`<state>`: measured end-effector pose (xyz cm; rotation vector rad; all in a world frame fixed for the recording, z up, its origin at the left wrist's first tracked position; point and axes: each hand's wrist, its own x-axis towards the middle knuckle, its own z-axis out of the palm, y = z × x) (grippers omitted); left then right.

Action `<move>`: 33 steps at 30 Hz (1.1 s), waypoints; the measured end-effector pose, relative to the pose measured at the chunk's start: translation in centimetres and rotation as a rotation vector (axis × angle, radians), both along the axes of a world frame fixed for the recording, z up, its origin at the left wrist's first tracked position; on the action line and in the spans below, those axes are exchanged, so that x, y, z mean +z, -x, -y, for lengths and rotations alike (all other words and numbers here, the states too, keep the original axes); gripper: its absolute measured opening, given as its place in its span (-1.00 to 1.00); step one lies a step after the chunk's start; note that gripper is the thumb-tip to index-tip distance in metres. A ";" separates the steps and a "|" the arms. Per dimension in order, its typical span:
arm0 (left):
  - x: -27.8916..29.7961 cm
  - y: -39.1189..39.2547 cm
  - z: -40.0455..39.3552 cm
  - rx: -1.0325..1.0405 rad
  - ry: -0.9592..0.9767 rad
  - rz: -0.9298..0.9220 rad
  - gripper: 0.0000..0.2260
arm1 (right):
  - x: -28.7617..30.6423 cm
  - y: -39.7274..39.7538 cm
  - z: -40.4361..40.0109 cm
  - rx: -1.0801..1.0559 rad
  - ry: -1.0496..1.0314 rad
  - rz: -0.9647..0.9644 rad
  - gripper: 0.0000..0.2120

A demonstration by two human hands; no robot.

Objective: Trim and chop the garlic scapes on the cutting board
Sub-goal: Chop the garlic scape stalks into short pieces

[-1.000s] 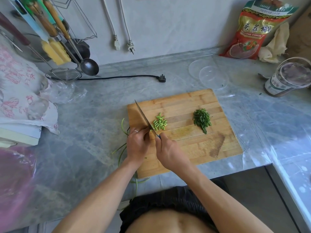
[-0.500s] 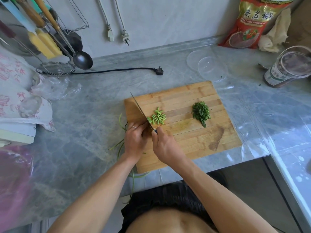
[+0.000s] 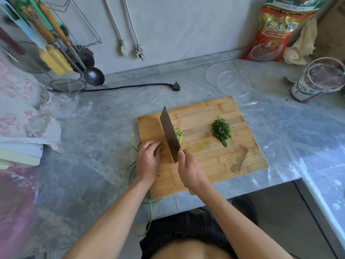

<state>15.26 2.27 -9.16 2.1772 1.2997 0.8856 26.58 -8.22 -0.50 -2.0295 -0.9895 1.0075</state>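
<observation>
The left hand [image 3: 148,161] curled over the garlic scapes [image 3: 162,143] on the cutting board [image 3: 214,157], likely to keep them from rolling. The right hand [image 3: 190,171] gripped the cleaver [image 3: 169,135], tipped beside the cut pieces [image 3: 178,135]. Long stems [image 3: 130,168] trailed off onto the counter [image 3: 93,137].

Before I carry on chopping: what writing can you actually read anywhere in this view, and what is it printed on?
"头茬枸杞", large pale characters on the red bag leaning against the wall; the last character is partly cut off by a fold.
A small line of Latin letters under those characters, about "LYCIUM CHINESE": too blurred to be sure.
Green band at the bag's top: print too small to read.
Jar label: blurred, unreadable.
Nothing legible elsewhere.
</observation>
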 end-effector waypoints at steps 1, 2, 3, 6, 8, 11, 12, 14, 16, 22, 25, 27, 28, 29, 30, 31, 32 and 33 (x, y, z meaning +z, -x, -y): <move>0.0 0.1 0.0 -0.009 -0.001 0.000 -0.87 | -0.1 -0.2 0.2 -0.009 -0.008 0.010 -0.70; 0.1 0.1 -0.1 -0.021 -0.003 -0.007 -0.87 | -0.3 -0.5 0.3 -0.006 -0.012 0.028 -0.69; 0.2 0.2 0.0 -0.035 -0.010 -0.020 -0.87 | -0.4 -0.7 0.5 0.010 -0.016 0.047 -0.70; 0.7 0.4 0.1 -0.087 -0.048 -0.096 -0.88 | -0.5 -0.8 0.6 0.063 -0.034 0.081 -0.71; 0.9 0.8 0.1 -0.131 -0.086 -0.162 -0.85 | -0.3 -0.6 0.8 0.097 -0.040 0.103 -0.72; 0.7 1.6 0.0 -0.162 -0.119 -0.280 -0.70 | -0.1 -0.5 1.2 0.133 -0.044 0.128 -0.72; 0.6 1.7 0.0 -0.158 -0.104 -0.286 -0.64 | -0.1 -0.5 1.3 0.137 -0.047 0.121 -0.72; 0.7 1.6 0.3 -0.153 -0.067 -0.260 -0.57 | 0.0 -0.7 1.6 0.141 -0.055 0.098 -0.72; 0.9 1.4 0.4 -0.159 -0.042 -0.251 -0.53 | 0.1 -1.0 1.6 0.148 -0.048 0.083 -0.71; 1.2 1.3 0.6 -0.220 -0.029 -0.225 -0.44 | 0.0 -1.6 1.5 0.182 -0.025 0.112 -0.71; 1.4 1.1 0.7 -0.188 -0.015 -0.175 -0.49 | 0.1 -1.6 1.5 0.204 -0.036 0.131 -0.72; 1.5 1.1 0.7 -0.187 -0.014 -0.166 -0.51 | 0.4 -1.6 1.6 0.200 -0.059 0.123 -0.72; 1.4 1.1 0.7 -0.187 -0.020 -0.174 -0.53 | 0.4 -1.5 1.6 0.201 -0.062 0.125 -0.73; 1.5 1.0 0.8 -0.185 -0.033 -0.186 -0.55 | 0.6 -1.4 1.6 0.202 -0.062 0.133 -0.73; 1.5 1.0 0.9 -0.179 -0.043 -0.193 -0.59 | 0.5 -1.3 1.6 0.203 -0.059 0.148 -0.74; 1.6 0.9 1.1 -0.171 -0.053 -0.191 -0.63 | 0.6 -1.2 1.5 0.210 -0.060 0.166 -0.74; 1.6 0.8 1.2 -0.163 -0.056 -0.182 -0.65 | 0.4 -1.0 1.3 0.218 -0.057 0.184 -0.74; 1.7 0.7 1.4 -0.158 -0.056 -0.171 -0.65 | 0.4 -0.9 1.2 0.224 -0.051 0.204 -0.73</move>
